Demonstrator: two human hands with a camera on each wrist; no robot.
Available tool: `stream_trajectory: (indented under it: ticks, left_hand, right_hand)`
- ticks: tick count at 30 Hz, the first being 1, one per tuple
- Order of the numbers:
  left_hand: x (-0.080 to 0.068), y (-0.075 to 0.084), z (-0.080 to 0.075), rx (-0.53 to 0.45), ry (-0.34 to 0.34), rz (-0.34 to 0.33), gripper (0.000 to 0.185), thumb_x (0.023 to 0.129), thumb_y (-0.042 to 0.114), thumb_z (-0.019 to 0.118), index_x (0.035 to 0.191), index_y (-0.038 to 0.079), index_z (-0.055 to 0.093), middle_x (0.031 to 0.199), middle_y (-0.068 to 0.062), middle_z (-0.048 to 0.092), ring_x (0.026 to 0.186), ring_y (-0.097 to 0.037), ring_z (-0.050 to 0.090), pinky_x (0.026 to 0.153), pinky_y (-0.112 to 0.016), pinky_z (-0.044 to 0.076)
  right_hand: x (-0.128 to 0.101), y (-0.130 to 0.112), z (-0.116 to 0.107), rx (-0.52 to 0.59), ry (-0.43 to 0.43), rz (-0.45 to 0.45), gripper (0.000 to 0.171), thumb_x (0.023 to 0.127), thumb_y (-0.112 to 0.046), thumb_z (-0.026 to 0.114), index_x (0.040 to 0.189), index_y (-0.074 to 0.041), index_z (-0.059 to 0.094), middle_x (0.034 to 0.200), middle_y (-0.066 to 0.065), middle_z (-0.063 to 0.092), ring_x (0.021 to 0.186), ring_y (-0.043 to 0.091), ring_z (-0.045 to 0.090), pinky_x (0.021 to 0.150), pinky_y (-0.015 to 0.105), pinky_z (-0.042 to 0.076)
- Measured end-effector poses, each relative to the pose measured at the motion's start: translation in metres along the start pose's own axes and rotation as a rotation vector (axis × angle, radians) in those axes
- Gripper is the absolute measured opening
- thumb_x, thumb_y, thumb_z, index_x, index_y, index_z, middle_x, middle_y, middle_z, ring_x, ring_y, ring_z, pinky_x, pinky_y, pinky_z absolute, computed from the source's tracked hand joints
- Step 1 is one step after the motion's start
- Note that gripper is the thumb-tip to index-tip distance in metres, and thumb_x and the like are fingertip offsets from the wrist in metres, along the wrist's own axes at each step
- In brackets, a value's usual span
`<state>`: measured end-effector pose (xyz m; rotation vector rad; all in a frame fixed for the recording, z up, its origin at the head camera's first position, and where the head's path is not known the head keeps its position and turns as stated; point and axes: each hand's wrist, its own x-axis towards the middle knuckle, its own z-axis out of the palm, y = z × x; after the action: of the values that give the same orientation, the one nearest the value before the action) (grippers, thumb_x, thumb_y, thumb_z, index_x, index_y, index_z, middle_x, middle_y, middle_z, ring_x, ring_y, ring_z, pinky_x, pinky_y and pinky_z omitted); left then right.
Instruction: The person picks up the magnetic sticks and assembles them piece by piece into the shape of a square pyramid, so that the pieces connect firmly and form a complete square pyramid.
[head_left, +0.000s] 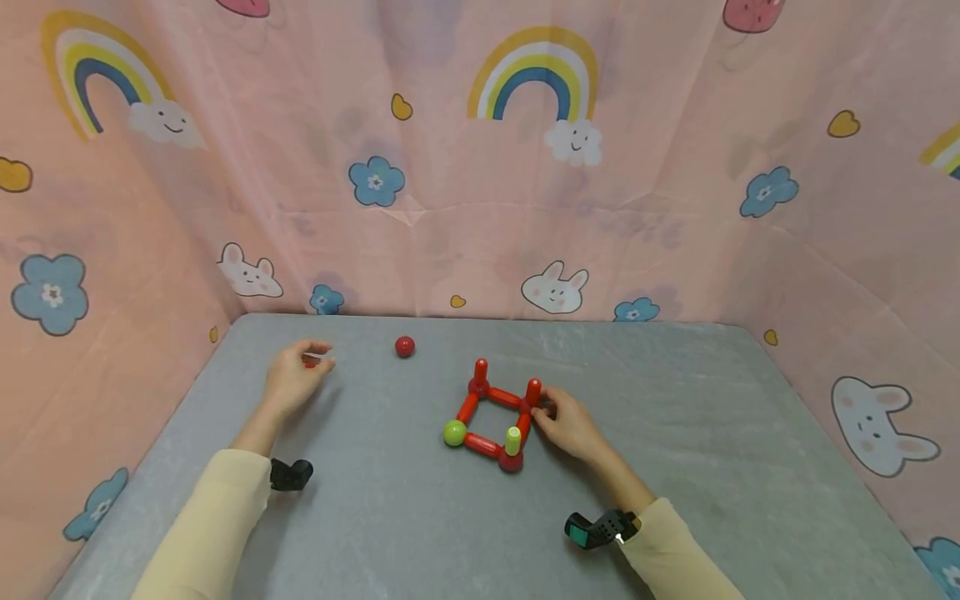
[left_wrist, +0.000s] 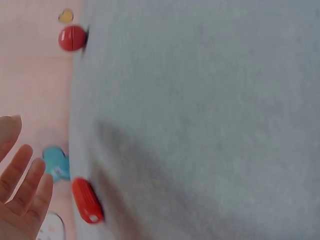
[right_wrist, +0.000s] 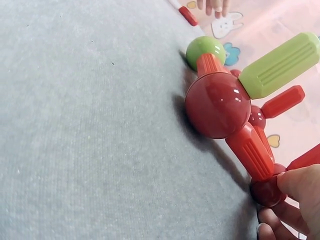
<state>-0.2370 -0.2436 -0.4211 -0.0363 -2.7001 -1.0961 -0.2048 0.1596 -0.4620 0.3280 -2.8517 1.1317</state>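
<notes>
A square of red rods joined by balls lies on the table, with a green ball [head_left: 454, 432] at its left corner. Upright on it stand two red rods and a light green rod [right_wrist: 280, 65], the last on the near red ball [right_wrist: 217, 105]. My right hand [head_left: 572, 425] pinches the square's right corner ball [right_wrist: 267, 191] between thumb and fingers. Over at the left, my left hand [head_left: 294, 382] hovers with fingers apart and nothing in them. Close by it a loose red rod [left_wrist: 87, 200] lies on the table.
A single red ball [head_left: 405, 347] sits near the table's back edge, between the left hand and the square. Grey cloth covers the table [head_left: 360, 517]. Behind it hangs a pink patterned curtain [head_left: 450, 233], which also runs along both sides.
</notes>
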Motion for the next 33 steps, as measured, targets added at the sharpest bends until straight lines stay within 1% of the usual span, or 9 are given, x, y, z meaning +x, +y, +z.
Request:
stream_trajectory:
  ticks: [4,7,13,16,19,22,28,33]
  left_hand:
    - [0.001,-0.012,-0.004,-0.005,0.072,-0.059,0.029,0.085,0.013,0.063,0.111,0.0,0.062,0.11,-0.02,0.062,0.097,-0.035,0.058,0.082,-0.046,0.046]
    - [-0.001,-0.02,-0.005,0.002,0.103,-0.106,0.03,0.085,0.014,0.064,0.111,-0.001,0.062,0.11,-0.021,0.062,0.097,-0.035,0.058,0.081,-0.045,0.046]
    - [-0.006,-0.035,-0.006,0.02,0.081,-0.192,0.032,0.086,0.015,0.062,0.112,-0.003,0.06,0.111,-0.024,0.059,0.098,-0.036,0.059,0.075,-0.039,0.047]
    - [-0.007,-0.038,-0.006,0.025,0.078,-0.222,0.033,0.086,0.015,0.062,0.113,-0.004,0.06,0.112,-0.024,0.059,0.097,-0.035,0.059,0.076,-0.039,0.046]
    - [-0.007,-0.04,-0.005,0.04,0.073,-0.227,0.034,0.085,0.016,0.063,0.113,-0.004,0.06,0.111,-0.024,0.06,0.097,-0.035,0.058,0.08,-0.043,0.045]
    - [-0.007,-0.041,-0.004,0.07,0.069,-0.208,0.034,0.084,0.015,0.064,0.112,-0.005,0.061,0.109,-0.025,0.061,0.096,-0.036,0.057,0.082,-0.046,0.043]
    - [-0.007,-0.043,-0.003,0.122,0.071,-0.177,0.031,0.082,0.011,0.065,0.109,-0.005,0.062,0.104,-0.026,0.063,0.093,-0.037,0.056,0.081,-0.047,0.041]
    - [-0.006,-0.043,-0.004,0.126,0.054,-0.177,0.03,0.083,0.011,0.064,0.109,-0.004,0.063,0.105,-0.026,0.063,0.093,-0.037,0.057,0.08,-0.047,0.041]
  right_hand:
    - [0.0,0.0,0.0,-0.006,-0.004,0.007,0.03,0.085,-0.006,0.061,0.114,0.002,0.058,0.108,0.016,0.062,0.088,0.022,0.06,0.079,0.039,0.049]
    - [0.0,0.0,-0.001,-0.006,-0.001,0.005,0.03,0.085,-0.005,0.061,0.114,0.002,0.058,0.109,0.016,0.062,0.088,0.023,0.06,0.078,0.039,0.049]
    - [0.0,0.0,0.0,-0.018,-0.002,0.018,0.029,0.085,-0.007,0.062,0.113,0.001,0.058,0.109,0.016,0.062,0.089,0.023,0.06,0.079,0.039,0.049]
    - [0.001,0.0,0.001,-0.011,-0.001,0.024,0.03,0.085,-0.007,0.062,0.114,0.001,0.058,0.109,0.016,0.062,0.089,0.023,0.059,0.08,0.04,0.049]
    - [0.0,0.0,0.001,-0.002,0.002,0.025,0.03,0.085,-0.007,0.061,0.113,0.002,0.058,0.109,0.016,0.062,0.089,0.023,0.059,0.08,0.039,0.049]
    - [0.0,0.001,0.001,0.001,0.004,0.023,0.029,0.085,-0.007,0.062,0.113,0.001,0.058,0.108,0.015,0.062,0.089,0.022,0.059,0.08,0.039,0.049]
    - [0.001,0.002,0.002,-0.003,0.002,0.006,0.029,0.085,-0.006,0.062,0.113,0.002,0.059,0.108,0.015,0.062,0.088,0.022,0.06,0.079,0.038,0.049]
    - [0.0,0.002,0.001,0.004,0.002,0.009,0.029,0.086,-0.007,0.061,0.113,0.001,0.059,0.107,0.015,0.062,0.088,0.022,0.059,0.079,0.038,0.049]
